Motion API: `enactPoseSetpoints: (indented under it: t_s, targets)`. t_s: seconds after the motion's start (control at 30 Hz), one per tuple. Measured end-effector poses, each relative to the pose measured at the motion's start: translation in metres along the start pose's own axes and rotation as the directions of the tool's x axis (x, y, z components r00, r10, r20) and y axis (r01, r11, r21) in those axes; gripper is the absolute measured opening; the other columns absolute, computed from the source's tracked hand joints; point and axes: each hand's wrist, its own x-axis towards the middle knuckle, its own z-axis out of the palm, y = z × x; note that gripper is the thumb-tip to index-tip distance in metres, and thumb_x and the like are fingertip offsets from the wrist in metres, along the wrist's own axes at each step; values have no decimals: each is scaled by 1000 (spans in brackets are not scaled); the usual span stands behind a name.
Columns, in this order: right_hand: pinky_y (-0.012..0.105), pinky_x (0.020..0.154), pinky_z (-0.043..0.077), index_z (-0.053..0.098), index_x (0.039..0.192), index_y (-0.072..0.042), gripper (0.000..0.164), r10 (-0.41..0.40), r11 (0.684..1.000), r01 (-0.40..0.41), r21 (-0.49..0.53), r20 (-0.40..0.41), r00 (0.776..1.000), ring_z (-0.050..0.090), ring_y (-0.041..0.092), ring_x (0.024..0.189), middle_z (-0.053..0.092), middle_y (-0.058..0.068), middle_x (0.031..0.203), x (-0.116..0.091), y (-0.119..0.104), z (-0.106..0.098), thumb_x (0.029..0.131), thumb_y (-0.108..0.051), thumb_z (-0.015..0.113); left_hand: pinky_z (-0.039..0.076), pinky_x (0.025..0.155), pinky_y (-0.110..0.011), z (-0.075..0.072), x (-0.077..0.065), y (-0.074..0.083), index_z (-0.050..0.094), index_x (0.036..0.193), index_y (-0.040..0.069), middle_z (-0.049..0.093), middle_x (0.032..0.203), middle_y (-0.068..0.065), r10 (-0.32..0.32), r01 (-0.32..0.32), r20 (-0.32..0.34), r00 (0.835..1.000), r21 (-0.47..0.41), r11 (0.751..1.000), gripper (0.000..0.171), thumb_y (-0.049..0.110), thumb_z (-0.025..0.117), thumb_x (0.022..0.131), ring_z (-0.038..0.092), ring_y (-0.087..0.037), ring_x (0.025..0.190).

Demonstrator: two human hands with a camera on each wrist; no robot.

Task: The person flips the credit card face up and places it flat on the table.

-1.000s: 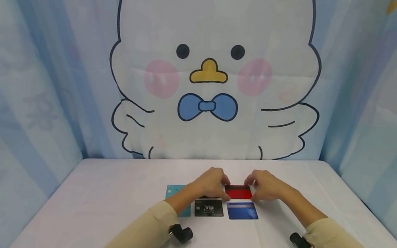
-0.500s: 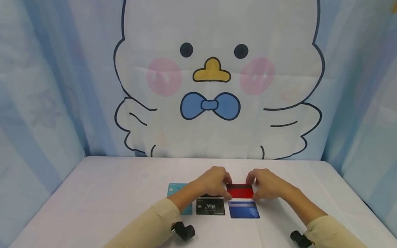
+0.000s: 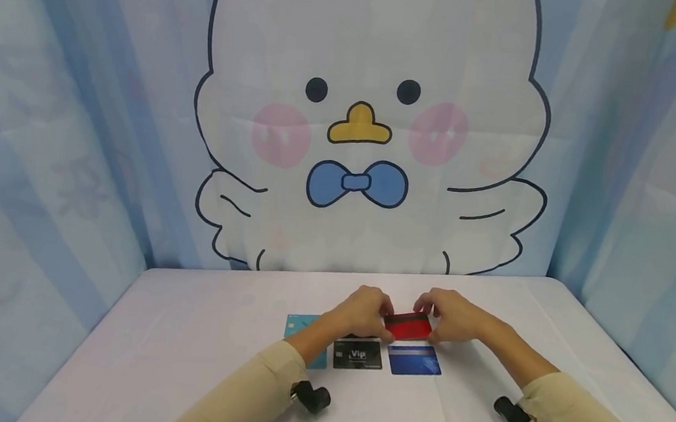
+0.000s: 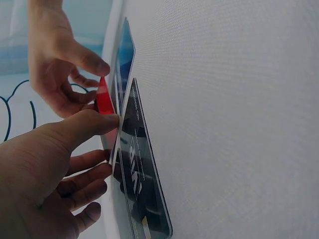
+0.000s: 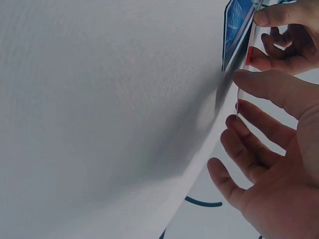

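Observation:
A red bank card (image 3: pixel 408 328) with a dark stripe lies between my two hands, its right end tipped up off the table. My right hand (image 3: pixel 455 315) pinches that raised end between thumb and fingertips. At the other end, my left hand (image 3: pixel 363 312) holds the card's left edge, thumb at the front corner and fingers at the back one. In the left wrist view the red card (image 4: pixel 103 99) slants upward between both thumbs. Just in front lie a blue card (image 3: pixel 414 361) and a black "Vip" card (image 3: pixel 357 355).
A teal card (image 3: pixel 301 323) lies to the left, partly covered by the left forearm. Behind the black card, another dark card (image 4: pixel 119 184) is mostly hidden by the left hand. White cloth covers the table (image 3: pixel 190 353); a printed curtain (image 3: pixel 348 232) hangs behind it.
The red card's right end has risen and tilted, with the right hand shifting slightly left. The left hand stays at the card's left edge; the other cards have not moved.

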Motion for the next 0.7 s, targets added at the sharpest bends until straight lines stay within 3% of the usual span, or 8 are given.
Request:
enactPoseSetpoints:
  t_s: [0.37, 0.7]
  targets:
    - [39, 85, 61, 72, 121, -6, 53, 46, 999, -45, 9, -20, 999, 59, 20, 97, 69, 4, 106, -4, 6, 2, 72, -14, 92, 53, 81, -25, 2, 4, 0, 74, 119, 15, 68, 105, 1, -10, 10, 30, 999, -1, 1000, 47, 37, 90, 79, 58, -10, 92]
    - [37, 83, 60, 71, 121, -6, 51, 41, 998, -39, 50, -34, 999, 60, 21, 99, 70, 3, 107, -7, 6, -5, 75, -15, 91, 54, 81, -24, -6, 4, 2, 74, 122, 15, 70, 109, 1, 7, -7, -3, 1000, -34, 999, 52, 32, 92, 77, 57, -10, 95]
